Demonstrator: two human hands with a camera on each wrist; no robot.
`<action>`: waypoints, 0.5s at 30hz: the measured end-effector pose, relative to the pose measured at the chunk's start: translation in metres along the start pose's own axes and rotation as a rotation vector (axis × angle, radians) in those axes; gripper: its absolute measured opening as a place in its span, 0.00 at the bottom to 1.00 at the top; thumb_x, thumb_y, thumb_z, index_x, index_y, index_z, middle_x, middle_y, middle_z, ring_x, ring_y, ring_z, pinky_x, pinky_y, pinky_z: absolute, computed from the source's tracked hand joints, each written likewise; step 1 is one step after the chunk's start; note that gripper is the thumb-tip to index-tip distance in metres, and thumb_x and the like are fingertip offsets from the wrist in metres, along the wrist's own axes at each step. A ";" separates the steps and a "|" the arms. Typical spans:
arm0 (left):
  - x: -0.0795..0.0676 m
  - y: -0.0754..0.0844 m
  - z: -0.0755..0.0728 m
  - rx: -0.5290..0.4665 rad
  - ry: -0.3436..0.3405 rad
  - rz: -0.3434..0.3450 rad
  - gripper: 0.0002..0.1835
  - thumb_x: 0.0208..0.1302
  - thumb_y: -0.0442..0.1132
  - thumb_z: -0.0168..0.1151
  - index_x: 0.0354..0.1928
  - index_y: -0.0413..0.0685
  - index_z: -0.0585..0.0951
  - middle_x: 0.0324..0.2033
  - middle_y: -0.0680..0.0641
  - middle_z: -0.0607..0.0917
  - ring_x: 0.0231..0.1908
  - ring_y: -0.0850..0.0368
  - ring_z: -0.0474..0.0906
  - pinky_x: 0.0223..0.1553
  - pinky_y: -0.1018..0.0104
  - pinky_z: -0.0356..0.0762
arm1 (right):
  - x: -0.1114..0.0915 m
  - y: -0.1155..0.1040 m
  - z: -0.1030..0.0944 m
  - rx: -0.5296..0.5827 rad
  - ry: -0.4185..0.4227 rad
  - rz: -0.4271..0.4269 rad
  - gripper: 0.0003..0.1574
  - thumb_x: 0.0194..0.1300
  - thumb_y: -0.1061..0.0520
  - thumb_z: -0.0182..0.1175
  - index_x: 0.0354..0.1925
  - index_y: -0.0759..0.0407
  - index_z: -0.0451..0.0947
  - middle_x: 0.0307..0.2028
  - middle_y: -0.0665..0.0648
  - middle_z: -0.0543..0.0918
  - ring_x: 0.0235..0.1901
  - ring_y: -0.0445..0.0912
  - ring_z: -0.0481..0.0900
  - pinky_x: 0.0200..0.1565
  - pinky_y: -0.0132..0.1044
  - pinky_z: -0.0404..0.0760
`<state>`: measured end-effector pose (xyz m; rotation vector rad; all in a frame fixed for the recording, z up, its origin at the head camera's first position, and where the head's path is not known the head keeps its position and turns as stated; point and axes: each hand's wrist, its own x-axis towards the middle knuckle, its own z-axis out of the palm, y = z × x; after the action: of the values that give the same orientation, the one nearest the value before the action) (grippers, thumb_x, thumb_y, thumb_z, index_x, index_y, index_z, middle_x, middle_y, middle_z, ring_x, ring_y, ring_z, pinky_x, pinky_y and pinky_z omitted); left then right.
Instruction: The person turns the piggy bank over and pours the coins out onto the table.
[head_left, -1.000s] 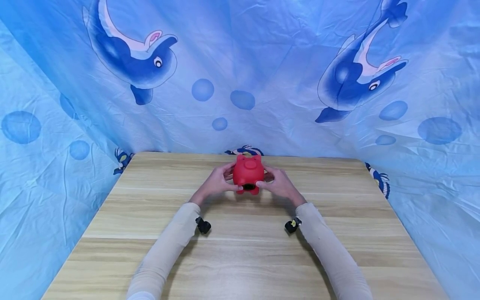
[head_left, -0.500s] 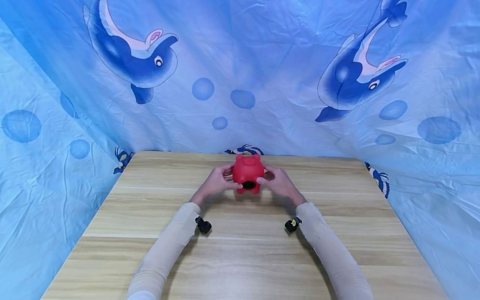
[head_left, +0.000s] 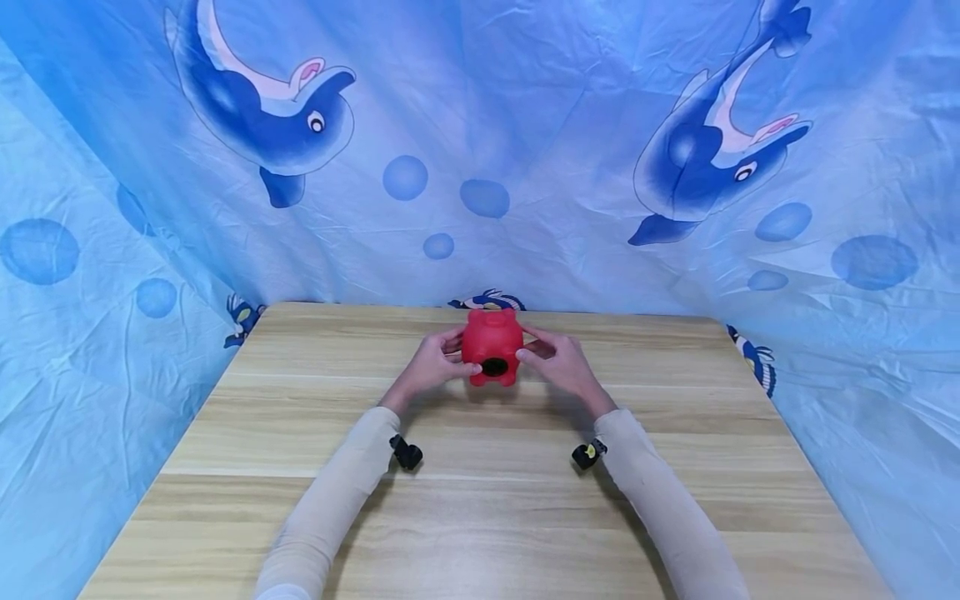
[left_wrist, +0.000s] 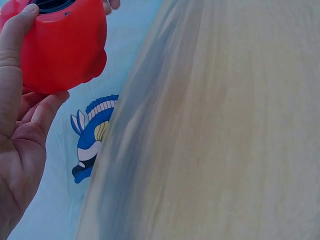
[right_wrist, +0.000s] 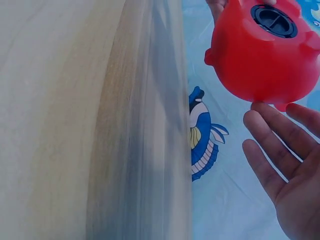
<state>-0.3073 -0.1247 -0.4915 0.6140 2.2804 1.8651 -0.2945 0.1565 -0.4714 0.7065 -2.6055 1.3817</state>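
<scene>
A red piggy bank (head_left: pixel 492 340) is between the hands near the table's far edge. Tilted back, it turns the round black plug (right_wrist: pixel 274 21) in its underside towards the person. My left hand (head_left: pixel 431 365) grips one side, the thumb lying by the plug and the fingers curled behind; the left wrist view shows the thumb (left_wrist: pixel 15 32) on the red body. On the other side is my right hand (head_left: pixel 558 365), with fairly straight, spread fingers (right_wrist: pixel 272 130) at the bank's surface and the thumb tip near its edge. Whether the bank touches the table is unclear.
The wood-grain table (head_left: pixel 480 517) spreads out before the person. A blue curtain (head_left: pixel 525 125) printed with dolphins and bubbles surrounds its back and sides. Small black cameras (head_left: pixel 407 454) are strapped to both wrists.
The piggy bank has tipped further back, its snout turning up and away, and has shifted slightly left. The right hand's fingers have loosened a little; the left hand keeps its grip.
</scene>
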 end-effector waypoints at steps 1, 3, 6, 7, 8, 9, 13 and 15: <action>0.000 0.000 0.000 0.000 0.004 -0.002 0.47 0.55 0.39 0.80 0.74 0.35 0.66 0.66 0.35 0.77 0.61 0.40 0.80 0.57 0.56 0.82 | 0.000 0.000 0.000 0.006 0.003 -0.012 0.37 0.68 0.38 0.65 0.69 0.52 0.76 0.46 0.58 0.90 0.42 0.48 0.89 0.46 0.46 0.89; 0.000 -0.002 -0.001 0.001 0.008 -0.005 0.47 0.55 0.40 0.79 0.74 0.36 0.66 0.65 0.36 0.78 0.61 0.40 0.80 0.57 0.55 0.82 | -0.001 0.000 -0.001 0.019 0.008 -0.031 0.35 0.68 0.40 0.66 0.68 0.52 0.77 0.46 0.56 0.90 0.41 0.47 0.89 0.45 0.44 0.89; 0.000 -0.003 -0.002 0.006 0.012 -0.006 0.47 0.55 0.41 0.80 0.74 0.36 0.67 0.64 0.36 0.79 0.60 0.40 0.80 0.57 0.56 0.82 | -0.003 -0.001 -0.002 0.027 0.025 -0.052 0.33 0.68 0.42 0.67 0.67 0.51 0.78 0.45 0.54 0.90 0.40 0.44 0.88 0.44 0.42 0.88; 0.000 -0.003 -0.002 0.003 0.012 -0.006 0.47 0.55 0.41 0.80 0.74 0.36 0.67 0.64 0.36 0.79 0.60 0.40 0.80 0.57 0.56 0.82 | -0.004 -0.002 -0.002 0.030 0.032 -0.058 0.33 0.67 0.43 0.68 0.67 0.50 0.78 0.45 0.53 0.90 0.39 0.44 0.87 0.44 0.42 0.88; 0.000 -0.003 -0.001 0.002 0.013 -0.004 0.46 0.55 0.41 0.79 0.74 0.36 0.67 0.64 0.36 0.79 0.60 0.40 0.80 0.57 0.56 0.82 | -0.005 -0.003 -0.002 0.034 0.040 -0.064 0.33 0.67 0.44 0.68 0.67 0.50 0.79 0.45 0.53 0.90 0.40 0.44 0.87 0.44 0.42 0.88; 0.000 -0.004 -0.001 0.002 0.014 -0.002 0.46 0.55 0.40 0.79 0.74 0.36 0.67 0.64 0.35 0.79 0.60 0.40 0.80 0.57 0.56 0.82 | -0.006 -0.003 -0.002 0.038 0.048 -0.071 0.33 0.66 0.44 0.69 0.66 0.50 0.79 0.45 0.53 0.90 0.40 0.44 0.87 0.44 0.43 0.88; 0.000 -0.004 -0.001 0.006 0.015 0.005 0.45 0.56 0.39 0.79 0.73 0.35 0.67 0.64 0.35 0.78 0.60 0.40 0.80 0.56 0.57 0.82 | -0.009 -0.007 -0.003 0.051 0.082 -0.114 0.33 0.64 0.46 0.72 0.65 0.51 0.80 0.46 0.57 0.90 0.41 0.46 0.88 0.44 0.50 0.89; 0.000 -0.004 0.000 0.014 0.017 0.007 0.45 0.56 0.40 0.78 0.73 0.35 0.67 0.65 0.35 0.78 0.60 0.41 0.81 0.56 0.57 0.82 | -0.011 -0.009 -0.003 0.048 0.104 -0.141 0.33 0.63 0.47 0.73 0.65 0.51 0.81 0.46 0.58 0.90 0.41 0.47 0.88 0.44 0.54 0.88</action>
<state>-0.3088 -0.1256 -0.4952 0.6112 2.3066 1.8658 -0.2813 0.1583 -0.4661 0.7859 -2.4007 1.4043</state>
